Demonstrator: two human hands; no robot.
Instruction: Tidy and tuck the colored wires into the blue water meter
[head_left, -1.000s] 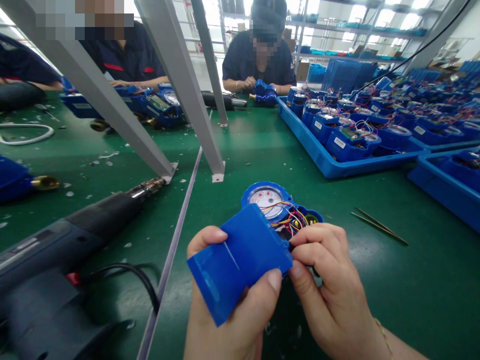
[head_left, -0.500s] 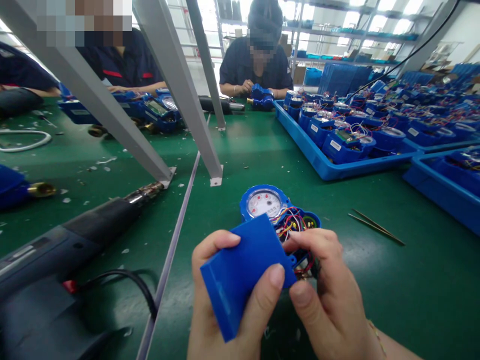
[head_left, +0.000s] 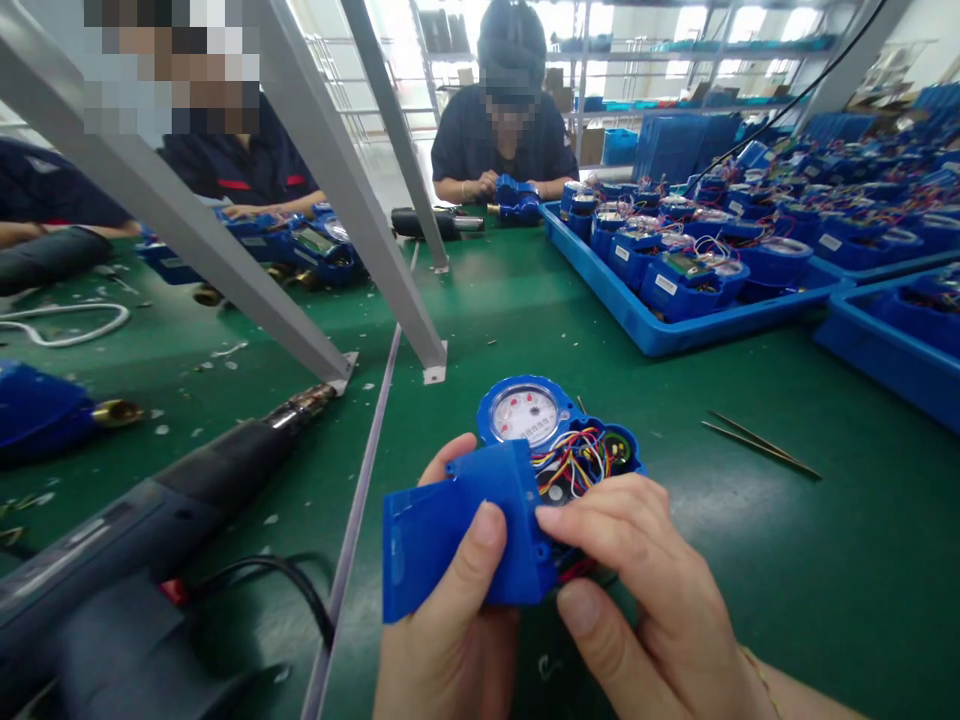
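My left hand [head_left: 457,600] is closed around a blue plastic cover [head_left: 480,540], thumb on its outer face and the other fingers behind. The cover is held tilted above the near part of a blue water meter [head_left: 487,412]. A round white dial [head_left: 527,416] faces up on the meter. Beside the dial, red, yellow and white wires [head_left: 577,455] fill an open compartment. My right hand [head_left: 645,590] grips at the cover's right edge, its index fingertip on the edge and its thumb by the lower corner. Whether it also pinches wires there is hidden.
Tweezers [head_left: 761,446] lie on the green table to the right. At left is a heat gun [head_left: 180,490] with a black cable. Blue trays [head_left: 660,342] of wired meters stand at the back right. Grey posts [head_left: 360,190] rise ahead; co-workers [head_left: 502,130] sit beyond.
The cover has turned and shifted slightly left, uncovering more of the wires. My right hand has moved a little left and down along its edge.
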